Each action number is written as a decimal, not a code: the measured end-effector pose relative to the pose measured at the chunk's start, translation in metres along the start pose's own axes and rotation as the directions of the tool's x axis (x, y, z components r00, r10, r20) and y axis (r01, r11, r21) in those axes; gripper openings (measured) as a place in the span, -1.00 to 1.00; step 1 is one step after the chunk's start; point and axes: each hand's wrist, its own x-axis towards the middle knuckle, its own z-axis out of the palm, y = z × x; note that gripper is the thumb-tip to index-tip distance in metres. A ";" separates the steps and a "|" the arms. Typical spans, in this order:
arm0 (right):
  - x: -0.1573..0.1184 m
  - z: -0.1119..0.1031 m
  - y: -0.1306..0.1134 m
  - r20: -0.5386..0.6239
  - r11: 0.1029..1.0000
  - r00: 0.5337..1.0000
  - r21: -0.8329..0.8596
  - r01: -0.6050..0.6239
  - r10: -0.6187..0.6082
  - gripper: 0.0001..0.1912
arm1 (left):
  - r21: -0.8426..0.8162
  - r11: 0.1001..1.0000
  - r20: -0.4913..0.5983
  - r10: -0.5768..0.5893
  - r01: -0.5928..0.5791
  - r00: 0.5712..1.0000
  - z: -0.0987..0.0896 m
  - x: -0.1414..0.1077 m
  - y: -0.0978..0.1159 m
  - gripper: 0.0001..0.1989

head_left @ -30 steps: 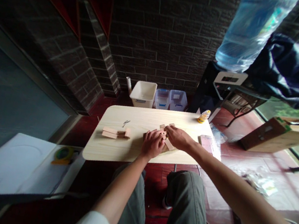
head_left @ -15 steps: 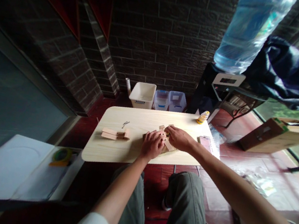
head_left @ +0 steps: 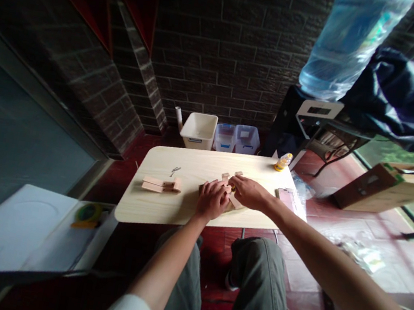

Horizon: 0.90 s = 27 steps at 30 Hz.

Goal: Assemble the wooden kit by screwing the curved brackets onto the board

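Note:
On the pale wooden table (head_left: 185,162), my left hand (head_left: 212,201) rests over a wooden assembly (head_left: 235,202), its fingers bent onto the wood. My right hand (head_left: 246,191) is closed at the right side of that assembly, its fingers round a small yellow and dark object (head_left: 233,186), mostly hidden. Small wooden blocks show just beyond the fingers. Joined wooden pieces (head_left: 161,185) lie on the left part of the table, and a few small metal parts (head_left: 175,171) lie behind them.
A yellow-topped bottle (head_left: 283,162) and a phone-like pink object (head_left: 290,199) are at the table's right end. Behind the table stand a white bin (head_left: 198,131) and two clear bins (head_left: 246,140). A water dispenser (head_left: 290,118) stands back right; a tape measure (head_left: 88,215) lies at left.
The whole view has shifted slightly. Both hands stay at the wooden assembly, and my right hand's fingers have turned a little.

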 end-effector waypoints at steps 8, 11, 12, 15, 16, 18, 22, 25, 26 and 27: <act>0.005 0.002 0.003 -0.001 1.000 1.000 -0.007 0.015 -0.015 -0.67 | 0.001 1.000 0.002 0.001 -0.001 1.000 0.000 0.000 -0.001 -0.71; 0.010 -0.002 -0.001 0.019 0.999 1.000 -0.047 -0.007 0.008 -0.69 | -0.006 1.000 0.003 0.013 -0.013 1.000 0.000 0.000 -0.001 -0.71; 0.011 -0.004 -0.003 0.029 0.998 0.999 -0.063 -0.018 0.020 -0.70 | -0.008 1.000 0.003 0.015 -0.015 1.000 0.000 0.000 -0.001 -0.72; 0.015 -0.006 -0.006 0.049 0.994 0.998 -0.108 -0.030 0.035 -0.71 | -0.010 1.000 -0.001 0.012 -0.012 1.000 -0.001 0.000 0.000 -0.72; 0.015 -0.006 -0.006 0.055 0.992 0.998 -0.125 -0.024 0.031 -0.71 | -0.010 1.000 -0.002 0.009 -0.009 1.000 -0.002 0.000 0.000 -0.72; 0.016 -0.003 -0.003 0.069 0.988 0.997 -0.157 -0.008 0.019 -0.73 | -0.010 1.000 0.001 0.006 -0.006 1.000 -0.002 0.000 0.000 -0.73; 0.017 0.006 0.003 0.075 0.986 0.997 -0.167 0.005 0.007 -0.72 | -0.013 1.000 0.006 0.009 -0.009 1.000 -0.002 0.000 0.000 -0.74; 0.016 0.009 0.004 0.041 0.993 0.999 -0.118 -0.031 0.036 -0.72 | -0.011 1.000 0.002 0.007 -0.007 1.000 -0.002 0.000 0.000 -0.74; 0.016 0.008 0.003 0.033 0.994 0.999 -0.098 -0.036 0.040 -0.72 | -0.009 1.000 0.002 0.006 -0.005 1.000 -0.002 0.000 0.000 -0.74; 0.016 0.007 0.002 0.028 0.996 0.999 -0.079 -0.036 0.038 -0.73 | -0.007 1.000 0.002 0.004 -0.004 1.000 -0.002 0.000 0.000 -0.75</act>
